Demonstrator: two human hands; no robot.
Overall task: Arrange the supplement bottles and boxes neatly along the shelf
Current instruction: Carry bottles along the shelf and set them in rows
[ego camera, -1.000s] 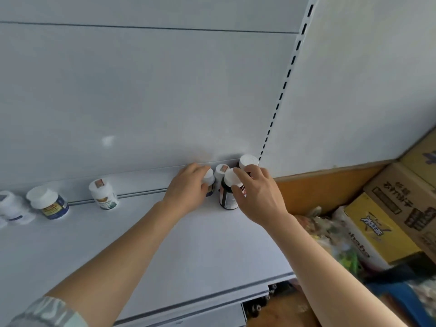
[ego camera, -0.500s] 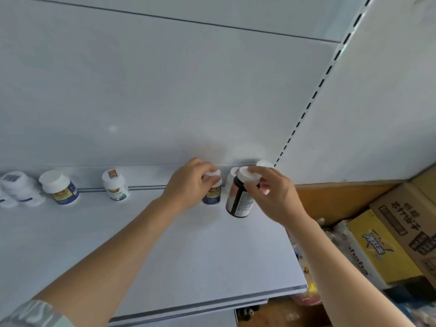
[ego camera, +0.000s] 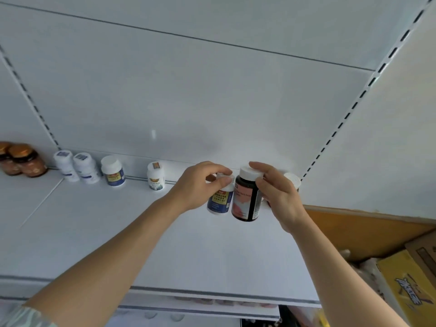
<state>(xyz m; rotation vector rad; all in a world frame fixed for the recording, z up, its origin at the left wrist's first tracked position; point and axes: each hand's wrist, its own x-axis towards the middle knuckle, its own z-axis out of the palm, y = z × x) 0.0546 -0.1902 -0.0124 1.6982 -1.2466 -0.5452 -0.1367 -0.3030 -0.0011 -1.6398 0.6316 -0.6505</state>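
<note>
My left hand (ego camera: pixel 198 185) grips the cap of a small white bottle with a blue and yellow label (ego camera: pixel 220 201), held tilted just above the white shelf (ego camera: pixel 141 244). My right hand (ego camera: pixel 278 192) holds a dark bottle with a white cap and a pink label (ego camera: pixel 246 199) by its top, right beside the small one. Another white-capped bottle (ego camera: pixel 293 180) stands behind my right hand at the shelf's back right corner, mostly hidden. Along the back wall to the left stand a white bottle (ego camera: pixel 155 177), a blue-labelled bottle (ego camera: pixel 113 172), two white bottles (ego camera: pixel 75 166) and two amber bottles (ego camera: pixel 22 160).
The shelf's front edge (ego camera: pixel 212 296) runs below my forearms, with a lower shelf beneath it. To the right are a brown wooden panel (ego camera: pixel 365 232) and cardboard boxes, one yellow (ego camera: pixel 408 286). A slotted upright (ego camera: pixel 349 107) marks the right end of the back panel.
Both hands have lifted their bottles off the back right cluster and drawn them forward and slightly up. The view has shifted left, bringing more bottles at the far left into sight.
</note>
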